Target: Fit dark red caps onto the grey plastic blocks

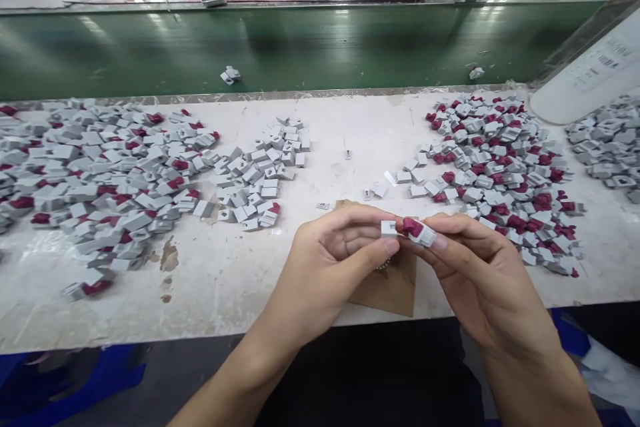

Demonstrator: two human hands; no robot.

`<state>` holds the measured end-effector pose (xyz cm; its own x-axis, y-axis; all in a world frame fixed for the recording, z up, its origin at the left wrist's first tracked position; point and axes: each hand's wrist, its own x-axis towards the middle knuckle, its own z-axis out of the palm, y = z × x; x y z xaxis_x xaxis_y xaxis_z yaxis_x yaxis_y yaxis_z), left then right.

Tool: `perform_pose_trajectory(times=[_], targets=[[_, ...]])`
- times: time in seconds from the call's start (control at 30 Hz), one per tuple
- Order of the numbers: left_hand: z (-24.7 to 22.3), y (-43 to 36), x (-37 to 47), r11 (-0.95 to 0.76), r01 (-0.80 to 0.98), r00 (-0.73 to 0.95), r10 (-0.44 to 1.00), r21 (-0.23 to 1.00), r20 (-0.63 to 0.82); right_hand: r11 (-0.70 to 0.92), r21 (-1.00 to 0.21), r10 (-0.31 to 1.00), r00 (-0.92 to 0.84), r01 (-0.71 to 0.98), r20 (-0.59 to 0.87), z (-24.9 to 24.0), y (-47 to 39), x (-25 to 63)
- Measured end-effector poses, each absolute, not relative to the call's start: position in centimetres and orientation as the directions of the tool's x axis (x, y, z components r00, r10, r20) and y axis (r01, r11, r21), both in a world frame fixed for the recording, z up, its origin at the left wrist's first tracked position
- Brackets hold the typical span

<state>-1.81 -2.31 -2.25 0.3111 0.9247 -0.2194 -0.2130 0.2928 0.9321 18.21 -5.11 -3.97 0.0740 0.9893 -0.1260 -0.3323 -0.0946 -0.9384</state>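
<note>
Between the thumb and fingers of my left hand (333, 267) is a small grey-white block (389, 229) with a notch on top. My right hand (480, 273) pinches a grey-white piece with a dark red part (418, 231), its red end turned toward the block. The two pieces are close together; whether they touch is hard to tell. Under my hands lies a brown board (403, 290), with a small beaded item (384, 265) partly hidden behind my left thumb. A few small grey pieces (367, 195) lie just beyond my hands.
Piles of grey and red pieces lie at the left (100, 173) and right (500, 167), with grey blocks (260, 173) left of centre. A large white bottle (585, 67) leans at the right. Beyond the table runs a green belt (320, 47) bearing two small clusters.
</note>
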Motion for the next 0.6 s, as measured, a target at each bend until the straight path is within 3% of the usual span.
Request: perform_pose_trajectory(times=[0.2,0.37,0.6], targets=[[-2.4,-2.2,-2.0,0.262,-0.223,0.329,0.927,0.939,-0.181,-0.097,-0.953,0.989,0.076,-0.287,-0.123,-4.0,-5.0,18.1],[-2.0,-2.0,-2.2,0.25,-0.193,0.352,0.92,0.949,-0.171,-0.047,-0.989,0.999,-0.033,-0.139,-0.043,-3.3,-4.6,18.5],[-0.5,0.3,-2.7,0.197,-0.05,0.394,0.905,0.979,-0.161,-0.046,-0.994,0.99,-0.138,-0.097,-0.033,-1.2,-2.2,19.0]])
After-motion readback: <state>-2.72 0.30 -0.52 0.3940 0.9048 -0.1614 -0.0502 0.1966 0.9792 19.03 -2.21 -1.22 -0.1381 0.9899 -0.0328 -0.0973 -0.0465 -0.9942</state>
